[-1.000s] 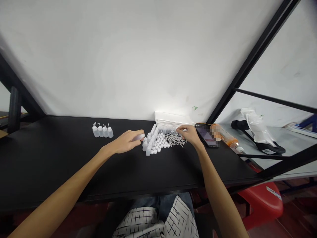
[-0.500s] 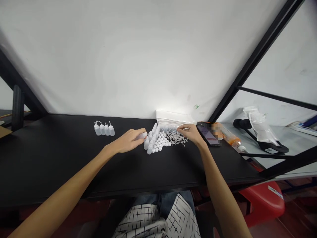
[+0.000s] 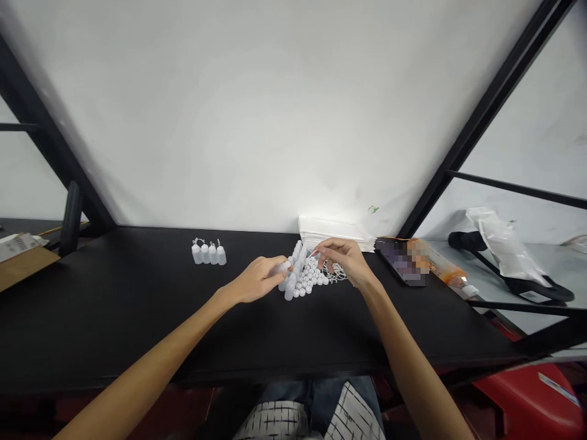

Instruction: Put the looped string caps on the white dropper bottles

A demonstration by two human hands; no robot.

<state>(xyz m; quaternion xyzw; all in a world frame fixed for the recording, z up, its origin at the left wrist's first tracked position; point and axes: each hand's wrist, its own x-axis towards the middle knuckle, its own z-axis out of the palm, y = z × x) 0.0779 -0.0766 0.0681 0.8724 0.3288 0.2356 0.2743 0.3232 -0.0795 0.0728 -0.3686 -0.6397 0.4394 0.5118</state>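
My left hand (image 3: 261, 278) is closed around a small translucent white plastic bottle (image 3: 279, 267), which lies tilted with its top toward my right hand. My right hand (image 3: 342, 256) pinches a thin whitish tube (image 3: 314, 252) between thumb and fingertips, just above the bottles and caps. Next to my left hand stand rows of similar small bottles (image 3: 290, 288). White round caps (image 3: 312, 280) are spread beside them. A tangle of thin whitish tubes (image 3: 338, 274) lies partly hidden under my right hand. Further left, several bottles (image 3: 211, 254) with thin tubes on top stand in a row.
Behind the bottles, a stack of white sheets (image 3: 332, 229) rests against the wall. To the right lie a phone (image 3: 397, 260) and a drink bottle (image 3: 452, 274) with an orange label. A cardboard box (image 3: 27, 263) sits at far left, and black frame bars (image 3: 472, 122) slant up.
My right hand has moved left from the tube tangle toward my left hand, with a thin tube in its fingers. My left hand still holds the bottle. The camera view has shifted somewhat.
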